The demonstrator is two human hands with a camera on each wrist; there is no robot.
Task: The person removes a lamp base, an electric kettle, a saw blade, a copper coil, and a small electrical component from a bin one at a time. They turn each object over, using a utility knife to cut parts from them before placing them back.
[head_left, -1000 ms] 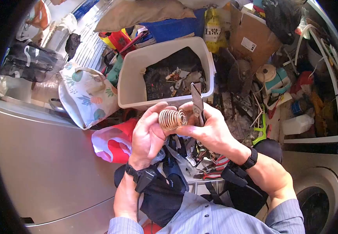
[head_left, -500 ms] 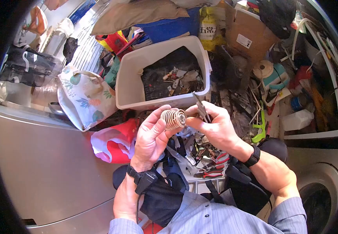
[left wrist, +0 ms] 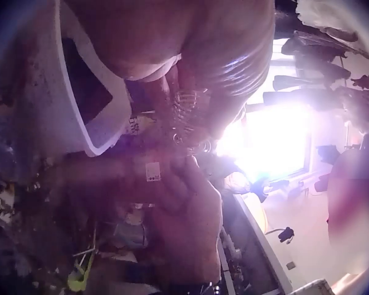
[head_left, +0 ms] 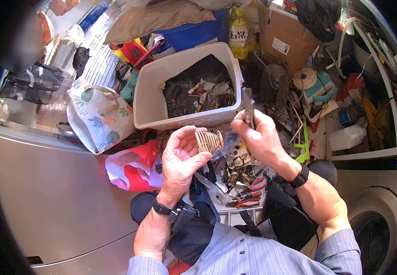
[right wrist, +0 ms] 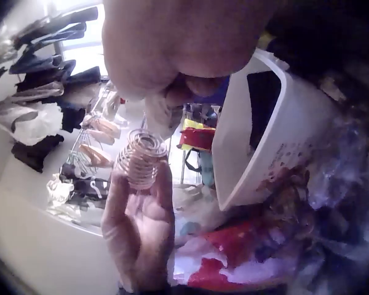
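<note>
My left hand point(head_left: 180, 160) holds a conical coil spring point(head_left: 209, 141) of coppery wire between thumb and fingers. The spring lies on its side, its narrower end facing right. Off to the right, my right hand point(head_left: 263, 140) grips metal pliers point(head_left: 249, 101), blurred, with the head pointing up and away; its fingers cover the handles. A gap separates the pliers from the spring. From the right wrist, the spring point(right wrist: 140, 160) shows its looped end above the left fingertips.
Beyond the hands stands a white plastic bin point(head_left: 143, 110) with scrap on a dark sheet. Below them lie red-handled pliers point(head_left: 249, 199) among loose parts. A patterned bag point(head_left: 99, 114) and a red-and-white plastic bag point(head_left: 132, 167) sit left; a cardboard box point(head_left: 283, 39) stands at the back.
My right hand has drawn away to the right from the spring with the pliers. The left hand has turned the spring more sideways and moved its thumb onto its lower side.
</note>
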